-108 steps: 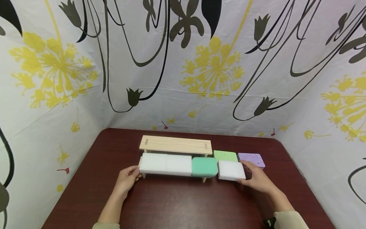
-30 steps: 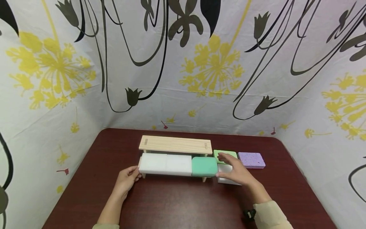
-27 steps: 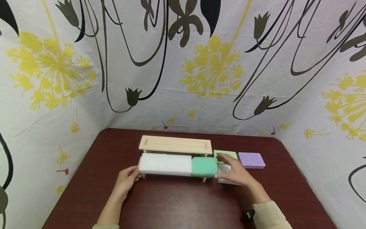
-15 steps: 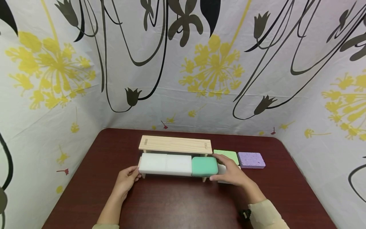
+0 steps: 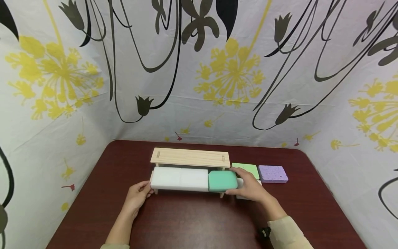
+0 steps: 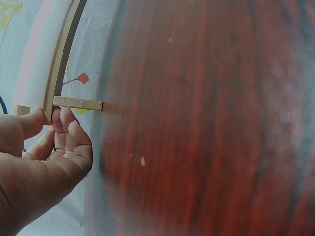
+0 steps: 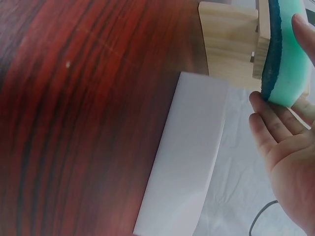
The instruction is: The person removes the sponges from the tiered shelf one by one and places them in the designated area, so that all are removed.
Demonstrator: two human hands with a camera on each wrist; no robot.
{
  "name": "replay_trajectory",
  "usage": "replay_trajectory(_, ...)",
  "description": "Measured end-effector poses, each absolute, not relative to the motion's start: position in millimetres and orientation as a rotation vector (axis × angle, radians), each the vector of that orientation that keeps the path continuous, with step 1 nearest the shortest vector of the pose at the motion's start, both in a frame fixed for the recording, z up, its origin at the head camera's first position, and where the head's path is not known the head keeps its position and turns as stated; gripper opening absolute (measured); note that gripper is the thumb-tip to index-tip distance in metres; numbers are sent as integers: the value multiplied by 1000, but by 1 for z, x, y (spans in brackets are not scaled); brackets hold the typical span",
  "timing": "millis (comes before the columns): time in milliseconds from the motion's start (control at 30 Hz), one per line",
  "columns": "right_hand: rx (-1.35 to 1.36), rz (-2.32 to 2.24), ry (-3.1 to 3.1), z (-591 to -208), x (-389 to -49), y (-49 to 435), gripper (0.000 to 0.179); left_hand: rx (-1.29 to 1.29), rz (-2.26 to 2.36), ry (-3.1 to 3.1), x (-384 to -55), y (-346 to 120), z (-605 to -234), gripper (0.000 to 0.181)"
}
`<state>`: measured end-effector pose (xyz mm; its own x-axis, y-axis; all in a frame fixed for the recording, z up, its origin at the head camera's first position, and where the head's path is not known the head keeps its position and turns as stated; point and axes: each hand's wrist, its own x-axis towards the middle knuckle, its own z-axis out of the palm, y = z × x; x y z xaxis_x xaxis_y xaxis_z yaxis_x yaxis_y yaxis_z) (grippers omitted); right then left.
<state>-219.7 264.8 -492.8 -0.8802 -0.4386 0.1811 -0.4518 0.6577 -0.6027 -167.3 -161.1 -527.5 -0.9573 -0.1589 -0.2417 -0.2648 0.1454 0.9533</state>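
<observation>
A low wooden stand [image 6: 61, 54] bears two white sponge blocks [image 5: 180, 178] and a green sponge [image 5: 222, 181] with a dark underside, side by side in a row. At the stand's left end my left hand [image 5: 138, 197] pinches the board between thumb and fingers, close to a leg. My right hand [image 5: 252, 186] spans the green sponge's right end, thumb at the front corner and index finger at the back. In the right wrist view its fingers touch the sponge's end. Partly covered by this hand, another white block [image 7: 187, 152] lies on the table beside the stand.
Behind the row stands a second wooden stand [image 5: 190, 157], its top bare. Right of it lie a light green sponge [image 5: 245, 170] and a purple sponge [image 5: 273, 174]. A patterned cloth [image 5: 186, 121] hangs around the dark red table [image 5: 186, 221].
My right hand has let go of the white block on the right and moved left onto the green sponge's end. My left hand keeps its hold on the stand.
</observation>
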Motion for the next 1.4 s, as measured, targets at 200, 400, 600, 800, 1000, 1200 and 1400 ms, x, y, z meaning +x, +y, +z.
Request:
replay_trajectory(200,691,1051,-2875,-491,-217,276,85,-425,1947,2315,-166,-162,-528,33)
replay_trajectory(400,681,1055,-2871,-491,-214,290,85,-414,1950,2310,-165,-163,-527,34)
replay_trajectory(600,678,1062,-2861,-489,-210,306,84,-419,1952,2313,-166,-162,-526,35)
replay_trajectory(800,641,1064,-2851,-486,-204,322,81,-422,1957,2315,-166,-161,-526,35)
replay_trajectory(1000,615,1020,-2875,-486,-198,339,81,-429,1959,2311,-167,-161,-526,34)
replay_trajectory(1200,602,994,-2860,-487,-194,354,81,-430,1954,2304,-166,-162,-527,34)
replay_trajectory(1400,553,971,-2858,-487,-189,368,82,-429,1957,2304,-167,-162,-528,34)
